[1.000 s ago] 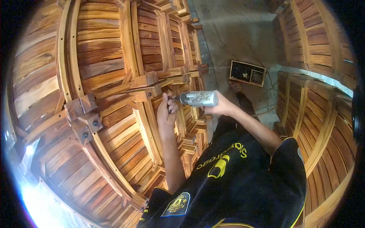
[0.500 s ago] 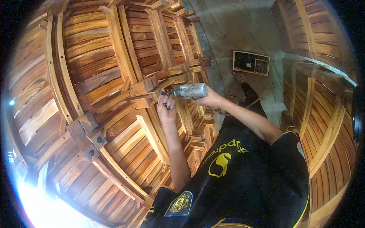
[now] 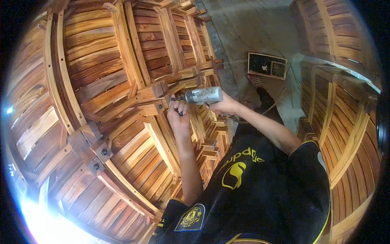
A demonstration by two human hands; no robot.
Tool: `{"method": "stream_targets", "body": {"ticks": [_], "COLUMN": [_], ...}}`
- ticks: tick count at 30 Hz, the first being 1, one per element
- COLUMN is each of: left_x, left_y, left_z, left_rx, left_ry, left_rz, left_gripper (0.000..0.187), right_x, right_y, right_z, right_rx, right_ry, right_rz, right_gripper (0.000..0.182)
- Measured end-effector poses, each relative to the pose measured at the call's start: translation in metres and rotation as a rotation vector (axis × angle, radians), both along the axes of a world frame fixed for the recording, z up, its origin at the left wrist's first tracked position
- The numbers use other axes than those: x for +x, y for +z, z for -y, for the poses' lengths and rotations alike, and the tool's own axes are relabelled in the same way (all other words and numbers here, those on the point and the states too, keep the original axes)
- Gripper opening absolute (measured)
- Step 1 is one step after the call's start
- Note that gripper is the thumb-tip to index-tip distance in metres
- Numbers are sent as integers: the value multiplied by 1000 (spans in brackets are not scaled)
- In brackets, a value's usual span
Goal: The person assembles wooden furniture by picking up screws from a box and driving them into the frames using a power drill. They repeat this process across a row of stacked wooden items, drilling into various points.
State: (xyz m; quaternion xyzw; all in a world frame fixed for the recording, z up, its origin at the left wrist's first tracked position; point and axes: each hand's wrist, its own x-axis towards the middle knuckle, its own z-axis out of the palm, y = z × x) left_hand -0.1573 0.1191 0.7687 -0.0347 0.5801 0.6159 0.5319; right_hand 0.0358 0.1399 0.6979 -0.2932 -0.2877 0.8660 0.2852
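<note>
My right hand [image 3: 224, 105] is wrapped round the back of a grey, scuffed power driver [image 3: 203, 96], which lies level and points left. The driver's dark tip reaches the raised fingers of my left hand [image 3: 178, 114], beside a wooden joint block [image 3: 152, 108] with a dark bolt head in it. Small dark fasteners [image 3: 178, 111] show between my left fingers, which are closed on them. Whether the tip touches a fastener in the wood is too small to tell.
Stacked slatted wooden furniture [image 3: 95, 49] fills the left side, and more slatted pieces [image 3: 345, 122] stand at the right. On the floor, near a foot, lies a wooden tray [image 3: 267, 76] of dark small parts. Bright light glares at the lower left.
The view has shifted slightly, so the furniture at the left sits a little further left. My left fingers have moved a little at the driver's tip; both hands keep their holds.
</note>
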Motion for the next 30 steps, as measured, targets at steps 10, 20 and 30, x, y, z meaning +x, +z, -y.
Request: {"method": "stream_targets", "body": {"ticks": [10, 20, 30], "left_x": [-2, 6, -40], "left_y": [-4, 15, 58], "left_z": [0, 16, 28], "left_rx": [10, -125, -157], "left_ry": [6, -39, -381], "left_rz": [6, -65, -1607], "left_gripper": [22, 25, 51], "right_x": [-1, -2, 5], "right_y": [0, -1, 1], "right_z": [0, 2, -2], "right_rx": [17, 12, -30], "right_ry": [-1, -3, 79], "right_rz": [46, -22, -24], "right_gripper": [36, 32, 26]}}
